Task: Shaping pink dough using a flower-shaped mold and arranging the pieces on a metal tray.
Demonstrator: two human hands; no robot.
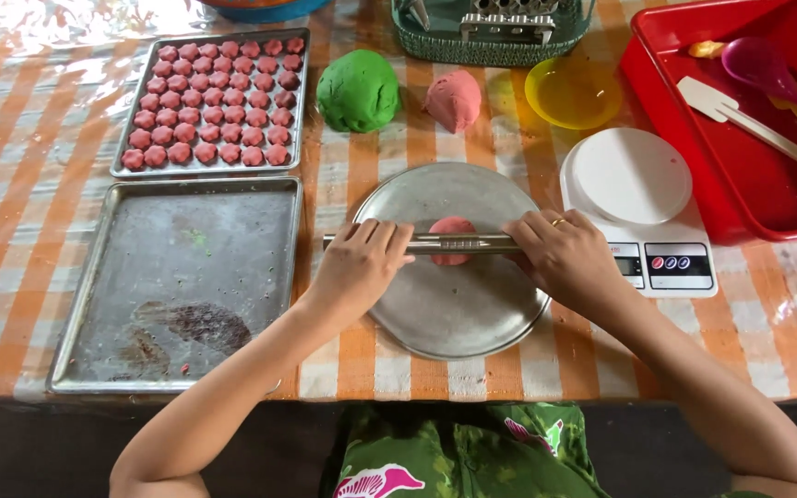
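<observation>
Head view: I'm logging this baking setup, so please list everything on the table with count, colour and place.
rolling pin: one, metal, across the pink dough disc
round plate: one, silver, centre
empty tray: one, grey, left front
filled tray: one, grey, left rear, holds rows of pink shaped pieces
green dough ball: one, rear centre
pink dough lump: one, beside the green one
yellow bowl: one, rear right
kitchen scale: one, white, right of plate
red tub: one, far right, holds a purple spoon and a white spatula
green basket: one, rear
left hand: on the pin's left end
right hand: on the pin's right end
</observation>
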